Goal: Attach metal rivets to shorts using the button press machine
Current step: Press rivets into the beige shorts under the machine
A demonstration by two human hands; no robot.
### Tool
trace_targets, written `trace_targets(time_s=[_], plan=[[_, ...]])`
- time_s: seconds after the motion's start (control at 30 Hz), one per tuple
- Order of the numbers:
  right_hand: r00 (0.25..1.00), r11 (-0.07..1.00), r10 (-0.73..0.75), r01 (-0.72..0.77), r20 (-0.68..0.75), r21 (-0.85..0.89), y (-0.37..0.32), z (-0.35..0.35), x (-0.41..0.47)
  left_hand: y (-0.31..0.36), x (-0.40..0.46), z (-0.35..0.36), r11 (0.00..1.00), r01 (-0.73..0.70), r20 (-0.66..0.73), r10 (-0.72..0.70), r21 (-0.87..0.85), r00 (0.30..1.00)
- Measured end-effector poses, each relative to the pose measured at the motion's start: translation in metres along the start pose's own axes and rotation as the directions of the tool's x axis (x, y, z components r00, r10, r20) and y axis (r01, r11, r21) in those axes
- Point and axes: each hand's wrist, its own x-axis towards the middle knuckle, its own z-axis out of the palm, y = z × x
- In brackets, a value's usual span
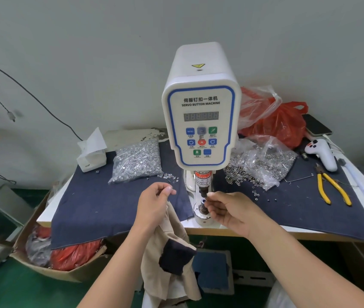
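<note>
Denim cloth (101, 203) is covering the bench (343, 232), where the white button press machine (201, 121) is standing mid-bench. Beige shorts (170, 247) are hanging off the front edge, gripped by the left hand (154, 203), which is also pinching a rivet. The right hand (230, 210) is pinching something small at the machine's die (203, 204).

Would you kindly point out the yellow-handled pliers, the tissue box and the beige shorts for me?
yellow-handled pliers (323, 185): head view, on the left yellow handle.
tissue box (92, 157): head view, on the box's white front face.
beige shorts (172, 232): head view, on the beige fabric hanging below the left hand (154, 205).
</note>
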Motion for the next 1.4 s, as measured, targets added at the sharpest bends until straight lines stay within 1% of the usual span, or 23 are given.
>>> trace_targets(time_s=[0.2, 0.3, 0.47, 0.53, 0.6, 0.67, 0.73, 0.8, 0.9, 1.0, 1.1, 1.2, 1.3, 1.4], plan=[[0.999, 0.998, 0.036, -0.036, 0.002, 0.046, 0.002, 0.004, 0.001, 0.01, -0.02, 0.008, 1.0, -0.018, 0.077, 0.018, 0.001, 0.997], [1.0, 0.998, 0.028, -0.028, -0.002, 0.053, 0.001, 0.005, 0.0, 0.015, -0.027, 0.021, 0.999, -0.035, 0.12, 0.033, 0.011, 0.992], [0.999, 0.999, 0.028, -0.029, 0.016, 0.046, 0.0, 0.002, -0.003, 0.019, -0.033, 0.036, 0.999, -0.015, 0.15, 0.021, -0.04, 0.989], [0.999, 1.0, 0.016, -0.015, 0.04, -0.018, -0.003, -0.004, -0.004, 0.019, -0.034, 0.039, 0.999, -0.007, 0.154, 0.014, -0.045, 0.988], [0.999, 0.993, -0.017, 0.021, 0.039, -0.12, -0.007, -0.009, -0.005, 0.021, -0.035, 0.042, 0.999, 0.005, 0.157, 0.003, -0.054, 0.988], [0.997, 0.974, -0.083, 0.08, -0.005, -0.214, -0.011, -0.016, -0.003, 0.023, -0.036, 0.044, 0.997, 0.017, 0.159, -0.006, -0.072, 0.987], [0.987, 0.962, -0.142, 0.118, -0.08, -0.246, -0.014, -0.025, 0.0, 0.025, -0.037, 0.048, 0.997, 0.018, 0.162, -0.006, -0.074, 0.987], [0.975, 0.965, -0.162, 0.125, -0.15, -0.23, -0.014, -0.038, 0.004, 0.027, -0.038, 0.051, 0.999, 0.01, 0.174, -0.001, -0.054, 0.985], [0.971, 0.976, -0.144, 0.108, -0.191, -0.188, -0.009, -0.053, 0.007, 0.03, -0.04, 0.054, 1.0, 0.002, 0.174, 0.0, -0.013, 0.985], [0.973, 0.983, -0.126, 0.098, -0.193, -0.153, -0.004, -0.06, 0.009, 0.031, -0.04, 0.053, 0.998, -0.017, 0.177, 0.008, 0.054, 0.984], [0.974, 0.985, -0.135, 0.112, -0.18, -0.133, -0.004, -0.062, 0.01, 0.035, -0.041, 0.05, 0.996, -0.042, 0.17, 0.028, 0.079, 0.985], [0.975, 0.985, -0.139, 0.118, -0.171, -0.128, -0.003, -0.063, 0.011, 0.04, -0.041, 0.047, 0.985, -0.074, 0.162, 0.049, 0.155, 0.986], [0.976, 0.985, -0.14, 0.121, -0.167, -0.122, -0.002, -0.063, 0.012, 0.045, -0.04, 0.046, 0.975, -0.073, 0.176, 0.035, 0.212, 0.984], [0.977, 0.984, -0.141, 0.121, -0.162, -0.129, -0.002, -0.065, 0.012, 0.048, -0.039, 0.045, 0.972, -0.058, 0.186, 0.015, 0.227, 0.982]])
